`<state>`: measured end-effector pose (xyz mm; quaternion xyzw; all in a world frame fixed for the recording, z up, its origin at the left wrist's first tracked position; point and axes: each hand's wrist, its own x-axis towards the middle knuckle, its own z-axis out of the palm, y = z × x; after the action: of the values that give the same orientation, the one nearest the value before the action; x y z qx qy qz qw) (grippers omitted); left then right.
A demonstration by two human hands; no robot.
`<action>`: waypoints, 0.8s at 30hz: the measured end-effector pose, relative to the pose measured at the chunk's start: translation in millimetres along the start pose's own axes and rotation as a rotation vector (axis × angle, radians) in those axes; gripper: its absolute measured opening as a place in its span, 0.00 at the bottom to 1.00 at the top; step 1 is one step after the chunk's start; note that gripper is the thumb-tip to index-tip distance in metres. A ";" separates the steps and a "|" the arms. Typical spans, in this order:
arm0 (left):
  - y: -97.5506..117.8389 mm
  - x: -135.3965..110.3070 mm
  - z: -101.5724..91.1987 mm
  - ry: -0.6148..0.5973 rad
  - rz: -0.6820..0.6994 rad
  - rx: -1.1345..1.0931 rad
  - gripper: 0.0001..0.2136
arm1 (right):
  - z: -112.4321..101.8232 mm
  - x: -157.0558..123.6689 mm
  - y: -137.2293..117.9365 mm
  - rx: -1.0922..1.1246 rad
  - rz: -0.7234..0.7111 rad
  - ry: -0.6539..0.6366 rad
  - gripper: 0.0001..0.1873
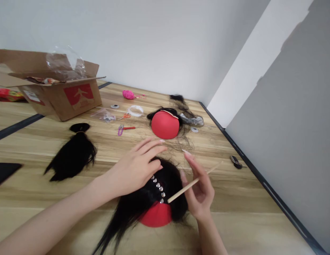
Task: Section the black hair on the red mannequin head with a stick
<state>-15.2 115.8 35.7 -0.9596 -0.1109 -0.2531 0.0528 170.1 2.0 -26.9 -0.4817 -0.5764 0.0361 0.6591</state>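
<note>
A red dome form (156, 216) covered with black hair (133, 209) lies on the wooden floor (247, 198) in front of me. A row of silver pins (158, 186) runs across the hair. My left hand (135, 166) rests on top of the hair with fingers stretched out. My right hand (199, 191) pinches a thin wooden stick (193, 182), whose lower tip touches the hair beside the pins.
A second red dome with hair (165, 124) sits farther back. A loose black hair bundle (71, 154) lies left. An open cardboard box (55, 88), scissors (124, 116), a red-handled tool (124, 128), a tape roll (135, 110), a pink object (128, 94) and a small black clip (235, 162) lie around. Walls close the right side.
</note>
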 end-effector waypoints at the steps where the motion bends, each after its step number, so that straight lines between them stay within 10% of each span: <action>1: 3.0 0.2 -1.2 -0.013 0.010 -0.049 0.13 | 2.0 -0.4 -2.9 -0.050 -0.052 -0.079 0.29; 11: 17.3 1.0 -12.0 -0.009 0.021 -0.377 0.12 | 4.6 -0.6 1.8 -0.108 -0.221 -0.150 0.29; 24: 6.4 1.2 -31.9 -0.088 -0.005 -0.927 0.15 | 3.6 1.2 2.1 -0.005 -0.023 -0.083 0.15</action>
<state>-27.8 104.8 63.6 -0.8916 0.0092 -0.2349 -0.3869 168.7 5.9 -27.9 -0.4749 -0.6090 0.0471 0.6336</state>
